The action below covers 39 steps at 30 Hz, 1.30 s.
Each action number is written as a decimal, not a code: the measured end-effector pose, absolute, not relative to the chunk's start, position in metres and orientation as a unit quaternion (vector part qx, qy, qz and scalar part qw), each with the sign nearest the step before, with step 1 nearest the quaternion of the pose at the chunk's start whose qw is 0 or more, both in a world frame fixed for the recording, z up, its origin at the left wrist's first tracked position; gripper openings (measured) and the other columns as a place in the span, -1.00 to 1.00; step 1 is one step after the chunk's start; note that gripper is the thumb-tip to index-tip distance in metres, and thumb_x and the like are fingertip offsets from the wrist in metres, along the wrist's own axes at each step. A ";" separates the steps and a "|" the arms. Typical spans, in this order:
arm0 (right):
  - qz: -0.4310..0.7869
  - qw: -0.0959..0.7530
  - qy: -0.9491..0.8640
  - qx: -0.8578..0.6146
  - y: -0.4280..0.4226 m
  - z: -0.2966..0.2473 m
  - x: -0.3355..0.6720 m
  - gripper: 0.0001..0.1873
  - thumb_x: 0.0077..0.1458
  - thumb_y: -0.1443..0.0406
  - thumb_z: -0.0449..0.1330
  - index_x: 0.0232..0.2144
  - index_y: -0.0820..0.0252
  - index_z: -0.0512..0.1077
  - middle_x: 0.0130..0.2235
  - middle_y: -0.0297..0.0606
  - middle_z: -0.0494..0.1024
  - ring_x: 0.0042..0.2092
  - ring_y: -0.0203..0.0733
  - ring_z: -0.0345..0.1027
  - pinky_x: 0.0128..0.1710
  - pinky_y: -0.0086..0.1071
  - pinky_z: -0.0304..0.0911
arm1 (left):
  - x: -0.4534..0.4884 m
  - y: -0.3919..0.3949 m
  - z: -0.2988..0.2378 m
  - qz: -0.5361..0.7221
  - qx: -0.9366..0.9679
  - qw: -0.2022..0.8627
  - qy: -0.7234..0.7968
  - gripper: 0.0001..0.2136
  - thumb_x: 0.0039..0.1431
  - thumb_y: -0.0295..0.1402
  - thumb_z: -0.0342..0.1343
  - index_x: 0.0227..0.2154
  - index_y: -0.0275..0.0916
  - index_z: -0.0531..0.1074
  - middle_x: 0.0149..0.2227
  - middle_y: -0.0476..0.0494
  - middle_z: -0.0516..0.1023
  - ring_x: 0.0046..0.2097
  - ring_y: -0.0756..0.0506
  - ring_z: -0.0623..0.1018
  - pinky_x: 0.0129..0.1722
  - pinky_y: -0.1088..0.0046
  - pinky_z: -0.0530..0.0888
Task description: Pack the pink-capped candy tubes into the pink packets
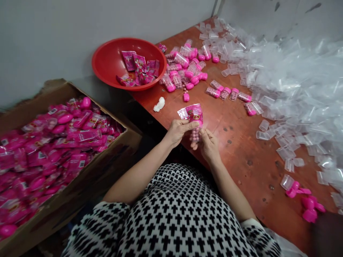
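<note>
My left hand pinches a pink printed wrapper near its lower edge, thumb on top. My right hand is closed round a small clear tube of pink candy balls whose top sits inside the wrapper. Both hands meet over the near edge of the reddish-brown table.
A red bowl holding pink wrappers stands at the table's far left. Filled pink-capped tubes lie beyond my hands. Empty clear tubes pile up on the right. Loose pink caps lie near right. A cardboard box of wrapped pink packs is left.
</note>
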State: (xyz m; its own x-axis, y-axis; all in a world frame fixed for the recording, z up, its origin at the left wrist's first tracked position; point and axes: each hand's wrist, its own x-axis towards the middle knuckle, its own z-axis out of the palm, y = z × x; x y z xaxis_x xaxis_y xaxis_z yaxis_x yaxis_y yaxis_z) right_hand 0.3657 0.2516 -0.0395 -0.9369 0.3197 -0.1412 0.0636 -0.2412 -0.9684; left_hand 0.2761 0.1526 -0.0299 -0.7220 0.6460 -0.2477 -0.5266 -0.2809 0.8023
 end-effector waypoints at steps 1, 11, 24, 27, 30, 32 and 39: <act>0.775 0.090 -0.605 -0.161 0.252 -0.039 0.365 -0.65 0.10 0.01 0.14 -0.36 0.18 0.39 -0.49 -0.39 0.50 -0.58 -0.38 0.37 -0.64 -0.50 0.34 | 0.276 0.153 -0.030 0.795 0.067 0.370 0.476 -0.70 -0.22 -0.22 0.37 -0.58 -0.40 0.50 -0.60 -0.07 0.46 -0.56 0.03 0.45 -0.53 0.48 0.39; 0.801 0.129 -0.554 -0.188 0.251 -0.043 0.362 -0.67 -0.02 0.13 0.30 -0.25 0.13 0.34 -0.41 -0.42 0.56 -0.53 -0.36 0.44 -0.53 -0.47 0.43 | 0.282 0.159 -0.031 0.830 0.006 0.322 0.455 -0.71 -0.22 -0.22 0.38 -0.56 -0.38 0.52 -0.58 -0.07 0.48 -0.54 0.06 0.44 -0.50 0.52 0.40; 0.808 0.115 -0.538 -0.211 0.244 -0.045 0.371 -0.69 -0.12 0.22 0.38 -0.33 0.16 0.38 -0.43 -0.38 0.60 -0.52 -0.32 0.48 -0.52 -0.47 0.46 | 0.292 0.155 -0.037 0.823 -0.027 0.311 0.474 -0.71 -0.22 -0.22 0.37 -0.56 -0.39 0.53 -0.57 -0.09 0.51 -0.54 0.05 0.45 -0.50 0.53 0.39; 0.789 0.114 -0.566 -0.211 0.244 -0.043 0.375 -0.68 -0.10 0.22 0.37 -0.30 0.15 0.38 -0.41 -0.39 0.61 -0.51 -0.33 0.49 -0.50 -0.45 0.48 | 0.286 0.146 -0.036 0.814 -0.003 0.369 0.449 -0.71 -0.23 -0.23 0.38 -0.54 -0.41 0.54 -0.54 -0.16 0.55 -0.50 0.02 0.49 -0.41 0.48 0.45; 0.788 0.108 -0.569 -0.207 0.242 -0.044 0.380 -0.68 -0.10 0.24 0.37 -0.28 0.14 0.38 -0.41 -0.39 0.61 -0.52 -0.33 0.48 -0.51 -0.45 0.47 | 0.281 0.135 -0.037 0.784 0.034 0.418 0.457 -0.71 -0.23 -0.25 0.39 -0.53 -0.42 0.56 -0.49 -0.22 0.58 -0.46 -0.01 0.53 -0.36 0.44 0.47; 0.802 0.094 -0.552 -0.208 0.239 -0.045 0.381 -0.69 -0.10 0.24 0.37 -0.29 0.15 0.38 -0.43 -0.38 0.61 -0.54 -0.33 0.47 -0.55 -0.47 0.45 | 0.281 0.130 -0.038 0.768 0.049 0.420 0.482 -0.71 -0.23 -0.24 0.39 -0.54 -0.41 0.55 -0.51 -0.21 0.57 -0.47 -0.02 0.53 -0.39 0.44 0.47; 0.798 0.089 -0.558 -0.209 0.226 -0.042 0.379 -0.65 -0.12 0.23 0.38 -0.29 0.16 0.35 -0.43 -0.40 0.61 -0.53 -0.34 0.48 -0.52 -0.49 0.46 | 0.295 0.139 -0.038 0.838 -0.047 0.341 0.423 -0.70 -0.25 -0.25 0.40 -0.57 -0.40 0.49 -0.55 -0.10 0.50 -0.53 0.06 0.44 -0.47 0.53 0.41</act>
State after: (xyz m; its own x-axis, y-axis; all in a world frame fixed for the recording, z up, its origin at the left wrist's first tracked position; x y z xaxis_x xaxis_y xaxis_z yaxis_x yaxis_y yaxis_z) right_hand 0.3793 0.2255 -0.0424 -0.8971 0.3744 -0.2345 0.0912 -0.3624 -0.9276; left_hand 0.2953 0.1387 -0.0378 -0.7629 0.5320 -0.3673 -0.6116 -0.4098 0.6767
